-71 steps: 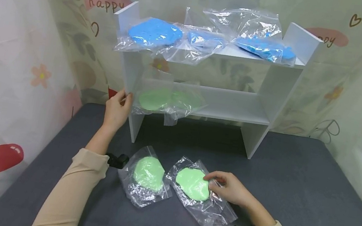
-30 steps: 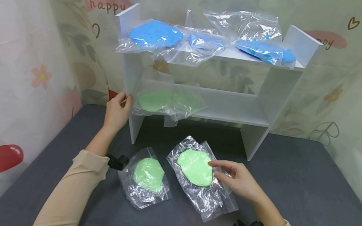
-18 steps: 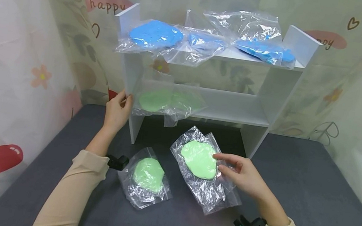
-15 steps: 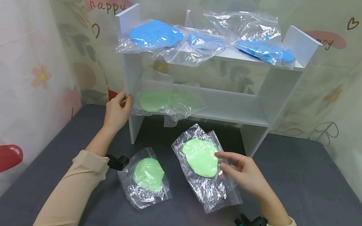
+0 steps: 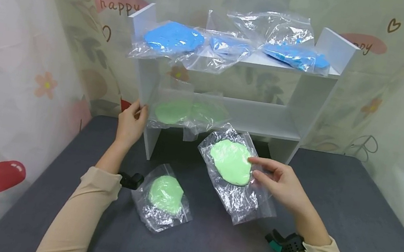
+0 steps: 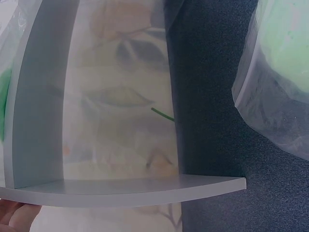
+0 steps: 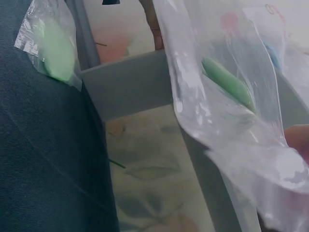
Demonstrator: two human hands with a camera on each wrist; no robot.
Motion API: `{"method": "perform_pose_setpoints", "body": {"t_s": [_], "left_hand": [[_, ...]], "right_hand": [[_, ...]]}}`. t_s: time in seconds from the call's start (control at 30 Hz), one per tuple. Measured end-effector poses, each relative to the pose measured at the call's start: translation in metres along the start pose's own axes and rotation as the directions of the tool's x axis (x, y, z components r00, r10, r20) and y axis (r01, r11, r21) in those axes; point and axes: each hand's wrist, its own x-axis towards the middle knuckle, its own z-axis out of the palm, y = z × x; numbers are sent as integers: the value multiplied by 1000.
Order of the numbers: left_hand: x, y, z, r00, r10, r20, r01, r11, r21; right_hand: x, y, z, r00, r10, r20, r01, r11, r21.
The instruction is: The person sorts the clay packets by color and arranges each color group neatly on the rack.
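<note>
My right hand [image 5: 255,169] pinches a clear bag of pale green putty [image 5: 230,161] and holds it in the air, tilted, just in front of the white shelf's lower board [image 5: 265,124]. From the right wrist, the held bag [image 7: 227,82] hangs close to the lens, with one fingertip [image 7: 297,140] at the right edge. My left hand [image 5: 138,111] grips the shelf's left side panel [image 5: 145,78]. A second green putty bag [image 5: 166,194] lies on the dark table between my arms. A third green bag [image 5: 184,112] lies on the lower board's left half.
Three bags of blue putty [image 5: 174,37] lie along the shelf's top board. The table [image 5: 333,193] is dark grey cloth. Patterned curtains [image 5: 21,51] close in the left, back and right sides. The left wrist view shows the side panel [image 6: 43,96] and the table bag [image 6: 289,53].
My right hand has lifted the green putty bag off the table and carried it up and away from me, toward the shelf. My left hand has stayed on the side panel.
</note>
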Motion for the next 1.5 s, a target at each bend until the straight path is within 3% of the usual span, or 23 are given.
{"method": "perform_pose_setpoints", "body": {"t_s": [0.27,0.57,0.97,1.5], "left_hand": [[0,1,-1,1000,-13,0,13,1000,4],[0,0,-1,1000,-15,-4,15,1000,7],[0,0,-1,1000,-20,-6,20,1000,7],[0,0,1,1000,-28,2,28,1000,-9]], "right_hand": [[6,-4,-4,996,37,-87,-38,999,-10],[19,-7,-6,983,74,-170,-66,996,54],[42,-17,-10,951,112,-288,-126,991,-32],[79,-18,-14,915,139,-379,-155,988,-13]]}}
